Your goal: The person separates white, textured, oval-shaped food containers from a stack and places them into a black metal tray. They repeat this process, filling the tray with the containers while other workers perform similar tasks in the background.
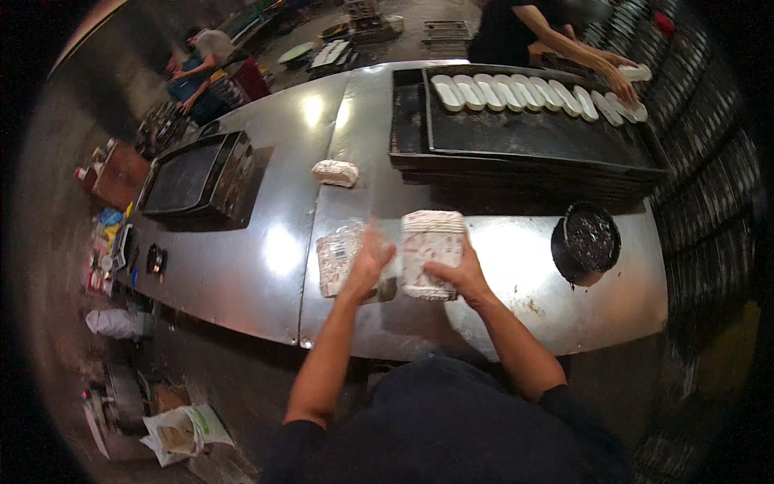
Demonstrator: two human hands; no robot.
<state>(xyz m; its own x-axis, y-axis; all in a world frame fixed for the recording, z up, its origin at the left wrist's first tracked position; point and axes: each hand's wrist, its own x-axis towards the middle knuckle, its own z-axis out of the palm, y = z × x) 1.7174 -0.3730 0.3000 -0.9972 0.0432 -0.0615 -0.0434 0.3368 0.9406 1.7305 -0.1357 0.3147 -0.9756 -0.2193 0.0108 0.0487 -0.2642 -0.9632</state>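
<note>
My right hand (461, 276) grips a thick block of nested paper liners (427, 246), white with red print and ridged edges, its thumb across the front. Just left of it, my left hand (369, 262) is blurred by movement; its fingers look stretched out and hold nothing that I can make out. Beside and partly under that hand lies a similar pack in clear plastic (332, 262) with a barcode label. A smaller stack of pale paper liners (335, 173) rests farther back on the metal table (282, 177).
Far right, a co-worker's hands (622, 77) set white oblong paper cups (504, 93) in a row on stacked black trays (540, 133). A round black tin (588, 242) stands nearer. More dark trays (189, 179) sit at left. Tall racks (709, 161) line the right side.
</note>
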